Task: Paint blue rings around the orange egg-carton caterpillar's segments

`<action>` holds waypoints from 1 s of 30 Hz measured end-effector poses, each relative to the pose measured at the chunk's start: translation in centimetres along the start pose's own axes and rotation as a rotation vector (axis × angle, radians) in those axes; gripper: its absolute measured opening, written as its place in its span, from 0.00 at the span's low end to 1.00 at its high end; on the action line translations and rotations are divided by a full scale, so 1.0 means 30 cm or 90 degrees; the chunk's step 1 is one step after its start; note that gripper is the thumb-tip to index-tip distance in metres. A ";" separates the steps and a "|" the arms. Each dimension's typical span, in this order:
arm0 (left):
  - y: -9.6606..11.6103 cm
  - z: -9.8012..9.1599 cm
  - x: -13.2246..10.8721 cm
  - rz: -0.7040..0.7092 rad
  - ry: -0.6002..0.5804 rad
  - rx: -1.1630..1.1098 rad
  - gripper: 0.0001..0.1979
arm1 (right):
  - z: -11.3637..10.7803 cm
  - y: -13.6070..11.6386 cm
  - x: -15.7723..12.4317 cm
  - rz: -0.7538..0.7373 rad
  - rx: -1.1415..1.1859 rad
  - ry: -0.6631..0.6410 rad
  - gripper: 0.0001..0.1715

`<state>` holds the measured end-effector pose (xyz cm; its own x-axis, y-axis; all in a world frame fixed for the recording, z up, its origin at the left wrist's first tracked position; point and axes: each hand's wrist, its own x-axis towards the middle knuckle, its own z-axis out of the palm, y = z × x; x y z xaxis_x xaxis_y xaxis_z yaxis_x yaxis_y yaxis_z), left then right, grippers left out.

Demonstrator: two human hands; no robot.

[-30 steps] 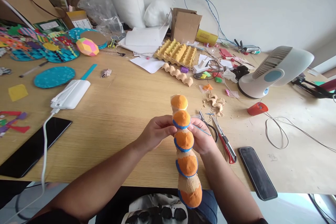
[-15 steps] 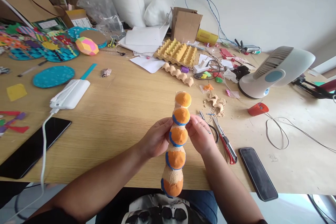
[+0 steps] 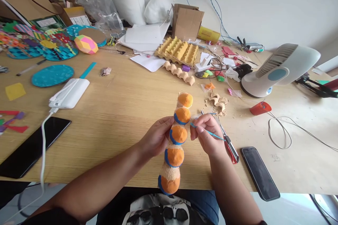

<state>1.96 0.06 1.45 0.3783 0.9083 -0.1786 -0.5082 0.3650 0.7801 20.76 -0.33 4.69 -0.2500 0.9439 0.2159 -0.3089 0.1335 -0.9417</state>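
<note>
My left hand (image 3: 156, 137) grips a strip of egg-carton cups (image 3: 176, 140) from its left side, holding it above the front of the wooden table (image 3: 118, 112). The cups are painted orange with blue rings around them, and the strip tilts from upper right to lower left. My right hand (image 3: 208, 134) pinches a thin blue-tipped paintbrush (image 3: 208, 132), whose tip touches the strip near its second cup from the top.
Scissors and a red utility knife (image 3: 229, 144) lie just right of my hands, a black phone (image 3: 260, 173) beyond. A white fan (image 3: 280, 68), red cup (image 3: 260, 108), yellow egg tray (image 3: 177, 51), power bank (image 3: 70, 93), second phone (image 3: 31, 147) and paper crafts crowd the table.
The strip's lower end has swung left, so the strip now tilts. My right hand has come off the strip's side and now shows the brush held to it.
</note>
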 end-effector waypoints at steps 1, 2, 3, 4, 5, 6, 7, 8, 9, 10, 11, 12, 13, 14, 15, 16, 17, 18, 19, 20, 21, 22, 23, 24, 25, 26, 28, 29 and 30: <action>0.002 0.002 -0.001 0.004 -0.003 0.007 0.17 | 0.004 -0.003 -0.002 0.005 -0.006 -0.004 0.11; 0.005 0.005 -0.001 0.007 -0.006 0.011 0.18 | 0.009 -0.008 -0.004 0.007 -0.010 -0.007 0.11; 0.008 0.008 -0.001 0.008 -0.008 0.011 0.18 | 0.013 -0.014 -0.005 0.007 -0.013 -0.012 0.11; 0.012 0.011 0.000 0.007 -0.014 0.007 0.18 | 0.018 -0.020 -0.005 0.010 -0.019 -0.016 0.12; 0.016 0.014 0.000 0.003 -0.023 0.000 0.19 | 0.022 -0.026 -0.005 0.016 -0.025 -0.024 0.12; 0.019 0.016 0.000 -0.004 -0.034 -0.007 0.19 | 0.024 -0.030 -0.005 0.021 -0.032 -0.032 0.12; 0.023 0.019 0.000 -0.014 -0.045 -0.015 0.20 | 0.026 -0.033 -0.004 0.025 -0.038 -0.041 0.12; 0.026 0.021 -0.001 -0.024 -0.054 -0.024 0.20 | 0.026 -0.034 -0.004 0.025 -0.043 -0.049 0.12; 0.028 0.023 -0.002 -0.034 -0.057 -0.034 0.20 | 0.024 -0.033 -0.003 0.019 -0.047 -0.055 0.12; 0.029 0.023 -0.003 -0.043 -0.053 -0.044 0.19 | 0.021 -0.030 -0.003 0.011 -0.052 -0.058 0.12; 0.030 0.024 -0.005 -0.051 -0.045 -0.051 0.19 | 0.017 -0.026 -0.003 0.003 -0.057 -0.060 0.11; 0.030 0.024 -0.007 -0.060 -0.036 -0.057 0.18 | 0.012 -0.021 -0.002 -0.005 -0.061 -0.064 0.10; 0.030 0.023 -0.009 -0.067 -0.027 -0.060 0.18 | 0.006 -0.016 -0.002 -0.012 -0.062 -0.073 0.10; 0.029 0.023 -0.010 -0.070 -0.018 -0.063 0.17 | 0.000 -0.011 -0.002 -0.019 -0.058 -0.084 0.09; 0.029 0.023 -0.012 -0.070 -0.012 -0.066 0.16 | -0.005 -0.005 -0.002 -0.028 -0.049 -0.098 0.09; 0.029 0.023 -0.013 -0.066 -0.007 -0.069 0.16 | -0.009 -0.001 -0.002 -0.034 -0.038 -0.111 0.09; 0.029 0.024 -0.014 -0.062 -0.006 -0.072 0.15 | -0.012 0.003 -0.001 -0.039 -0.031 -0.116 0.09; 0.030 0.026 -0.015 -0.056 -0.006 -0.074 0.15 | -0.012 0.006 -0.001 -0.038 -0.030 -0.118 0.09; 0.033 0.029 -0.016 -0.054 -0.010 -0.075 0.15 | -0.011 0.007 0.000 -0.035 -0.032 -0.118 0.09; 0.036 0.032 -0.018 -0.055 -0.016 -0.077 0.15 | -0.008 0.008 0.001 -0.033 -0.035 -0.115 0.09; 0.040 0.036 -0.019 -0.061 -0.023 -0.078 0.16 | -0.004 0.007 0.002 -0.030 -0.038 -0.111 0.09; 0.045 0.041 -0.021 -0.068 -0.031 -0.081 0.16 | 0.000 0.007 0.003 -0.028 -0.040 -0.104 0.08; 0.049 0.045 -0.023 -0.075 -0.039 -0.084 0.16 | 0.003 0.007 0.004 -0.026 -0.044 -0.093 0.08; 0.053 0.048 -0.024 -0.079 -0.045 -0.088 0.17 | 0.006 0.008 0.006 -0.022 -0.051 -0.076 0.09; 0.055 0.049 -0.025 -0.083 -0.048 -0.094 0.16 | 0.008 0.010 0.008 -0.018 -0.061 -0.051 0.09; 0.056 0.049 -0.025 -0.085 -0.048 -0.100 0.16 | 0.008 0.014 0.010 -0.011 -0.075 -0.020 0.10; 0.052 0.042 -0.022 -0.092 -0.043 -0.115 0.15 | 0.006 0.022 0.016 0.000 -0.109 0.043 0.12; 0.048 0.037 -0.020 -0.099 -0.039 -0.121 0.15 | 0.004 0.026 0.018 0.000 -0.127 0.069 0.12; 0.043 0.031 -0.017 -0.104 -0.033 -0.126 0.15 | 0.002 0.029 0.020 -0.008 -0.145 0.088 0.12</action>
<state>1.84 -0.13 3.10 0.5039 0.8246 -0.2572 -0.5774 0.5430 0.6097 20.30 0.35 4.02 -0.1149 0.9719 0.2053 -0.0932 0.1952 -0.9763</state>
